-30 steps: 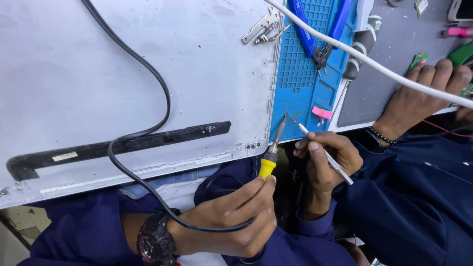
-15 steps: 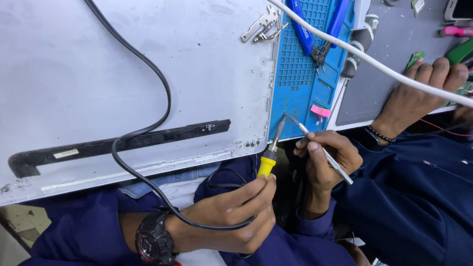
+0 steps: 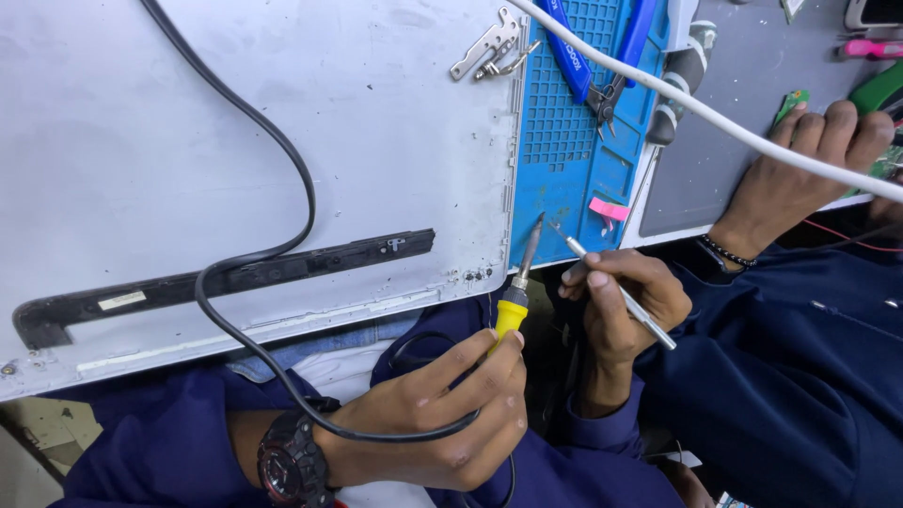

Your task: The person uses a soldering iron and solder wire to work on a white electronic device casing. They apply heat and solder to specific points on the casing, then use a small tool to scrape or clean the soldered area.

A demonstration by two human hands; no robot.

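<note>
Black rubbery cable [image 3: 254, 245] is looping across the left hand [image 3: 442, 414], which is sitting nearest the camera with a chunky black wristwatch [image 3: 287, 461] on its wrist. Its fingers are curling shut around the yellow handle of a soldering iron [image 3: 515, 296], whose slim grey metal shaft is pointing up and tapering to a tip just at the lower edge of the blue mat [image 3: 564, 150]. Just beside it, the right hand [image 3: 621, 296] is pinching a thin, shiny metal pair of tweezers [image 3: 611, 287] between thumb and fingers, the point angling up-left and nearly meeting the iron's tip. Both sleeves are of dark blue cloth.

Beyond the hands, a broad, scuffed pale grey laptop cover [image 3: 188, 141] is lying flat, with a long black plastic strip [image 3: 226, 282] running slantwise across it. Bent silver metal hinges [image 3: 489, 47] are resting near its far right corner. The blue mat is ribbed and gridded, carrying blue-handled cutters [image 3: 593, 56] and a small pink scrap [image 3: 609, 209]. A smooth white cable [image 3: 715, 118] is crossing above it. Farther right, another person's hand [image 3: 800, 169] is resting on a grey mat [image 3: 743, 103].
</note>
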